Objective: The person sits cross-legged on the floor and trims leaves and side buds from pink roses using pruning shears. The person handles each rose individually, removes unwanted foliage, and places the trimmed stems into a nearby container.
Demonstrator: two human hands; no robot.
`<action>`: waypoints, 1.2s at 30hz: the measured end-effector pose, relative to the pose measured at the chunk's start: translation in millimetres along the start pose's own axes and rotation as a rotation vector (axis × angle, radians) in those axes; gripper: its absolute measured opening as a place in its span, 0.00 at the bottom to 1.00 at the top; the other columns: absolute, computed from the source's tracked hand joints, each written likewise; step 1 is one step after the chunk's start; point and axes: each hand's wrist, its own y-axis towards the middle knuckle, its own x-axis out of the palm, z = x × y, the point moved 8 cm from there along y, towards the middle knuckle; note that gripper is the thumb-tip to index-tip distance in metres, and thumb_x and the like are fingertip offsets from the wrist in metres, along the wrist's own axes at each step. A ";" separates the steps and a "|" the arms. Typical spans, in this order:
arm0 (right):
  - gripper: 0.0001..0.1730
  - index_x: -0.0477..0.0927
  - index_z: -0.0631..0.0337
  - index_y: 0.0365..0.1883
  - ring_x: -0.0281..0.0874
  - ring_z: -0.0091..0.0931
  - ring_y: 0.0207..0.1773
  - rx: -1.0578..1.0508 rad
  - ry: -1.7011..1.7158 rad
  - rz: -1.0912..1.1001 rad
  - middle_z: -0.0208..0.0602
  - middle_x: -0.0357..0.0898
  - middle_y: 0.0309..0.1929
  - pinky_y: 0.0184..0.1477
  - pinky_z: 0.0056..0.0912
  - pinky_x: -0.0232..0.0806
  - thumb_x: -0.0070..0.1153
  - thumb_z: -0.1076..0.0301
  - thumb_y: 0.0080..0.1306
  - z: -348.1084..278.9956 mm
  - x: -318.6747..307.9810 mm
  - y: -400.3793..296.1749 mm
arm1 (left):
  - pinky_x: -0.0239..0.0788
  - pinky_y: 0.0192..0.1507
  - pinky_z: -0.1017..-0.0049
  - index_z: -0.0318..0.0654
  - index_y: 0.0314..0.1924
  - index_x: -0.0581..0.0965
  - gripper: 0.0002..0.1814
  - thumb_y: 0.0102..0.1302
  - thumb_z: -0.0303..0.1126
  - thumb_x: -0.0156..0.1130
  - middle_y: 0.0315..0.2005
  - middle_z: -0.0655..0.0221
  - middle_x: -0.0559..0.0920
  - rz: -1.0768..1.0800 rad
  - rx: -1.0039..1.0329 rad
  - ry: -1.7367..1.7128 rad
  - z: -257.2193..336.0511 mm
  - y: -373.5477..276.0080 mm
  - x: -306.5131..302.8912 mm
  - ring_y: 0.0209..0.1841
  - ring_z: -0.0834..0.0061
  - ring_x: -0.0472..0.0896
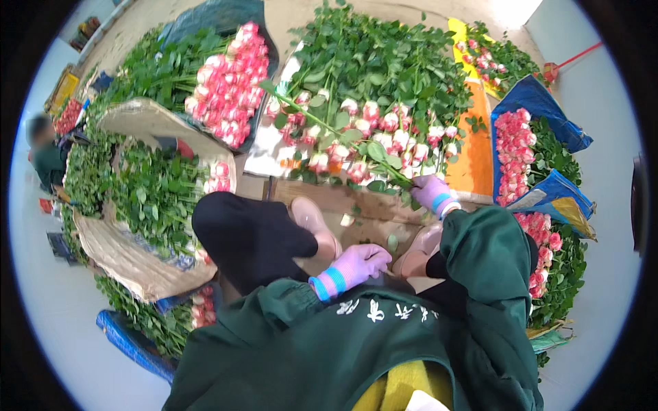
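Observation:
My right hand [432, 194], in a purple glove with a blue-striped cuff, is closed on the leafy end of a rose stem [324, 125]. That green stem slants up and left over the pile of pink-and-white roses [389, 122] in front of me. In the same kind of glove, my left hand [366, 261] is held low near my lap with its fingers bent together; whether something small is between them cannot be told. The roses lie with blooms towards me and leafy stems [380, 56] away, on white and orange sheeting [475, 144].
More roses in a dark wrap [234, 87] lie at the upper left, others in tan wraps [149, 277] at the left. Blue wraps [545, 113] with roses stand at the right. A wooden board [329, 200] lies before my shoes. Another person [49, 159] is at the far left.

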 end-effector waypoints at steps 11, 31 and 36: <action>0.13 0.81 0.55 0.39 0.78 0.41 0.44 0.142 -0.229 -0.080 0.47 0.80 0.37 0.46 0.43 0.69 0.47 0.69 0.58 63.5 110.5 -0.2 | 0.68 0.39 0.83 0.34 0.42 0.76 0.13 0.68 0.37 0.53 0.30 0.75 0.78 0.055 0.087 0.264 -4.8 9.5 -13.0 0.34 0.86 0.74; 0.16 0.78 0.60 0.48 0.75 0.33 0.51 0.346 -0.046 -0.152 0.37 0.77 0.47 0.45 0.39 0.66 0.45 0.69 0.64 57.0 150.8 9.6 | 0.65 0.31 0.87 0.35 0.52 0.71 0.16 0.68 0.35 0.52 0.36 0.69 0.79 0.053 -0.270 0.098 -30.8 46.2 -22.3 0.32 0.84 0.75; 0.16 0.77 0.60 0.49 0.76 0.33 0.48 0.365 -0.027 -0.129 0.36 0.78 0.44 0.42 0.40 0.67 0.47 0.69 0.63 67.0 153.6 13.9 | 0.68 0.28 0.85 0.36 0.49 0.73 0.15 0.69 0.37 0.51 0.35 0.66 0.81 0.120 -0.295 0.141 -28.8 49.8 -25.6 0.31 0.80 0.79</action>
